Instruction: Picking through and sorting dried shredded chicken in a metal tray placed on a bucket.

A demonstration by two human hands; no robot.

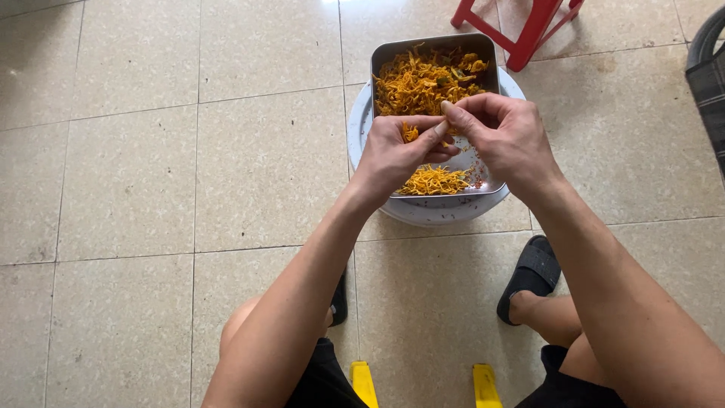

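A rectangular metal tray rests on a round white basin on the tiled floor. Orange shredded flower bits fill its far end, and a smaller pile lies at its near end. Both hands hover over the tray's middle. My left hand is closed around a small clump of the orange bits. Fingertips of my right hand pinch at the same clump, touching my left thumb. What lies under the hands is hidden.
A red plastic stool stands just beyond the tray. A dark chair edge shows at the far right. My feet in black slippers flank the basin, and yellow stool legs show between my knees.
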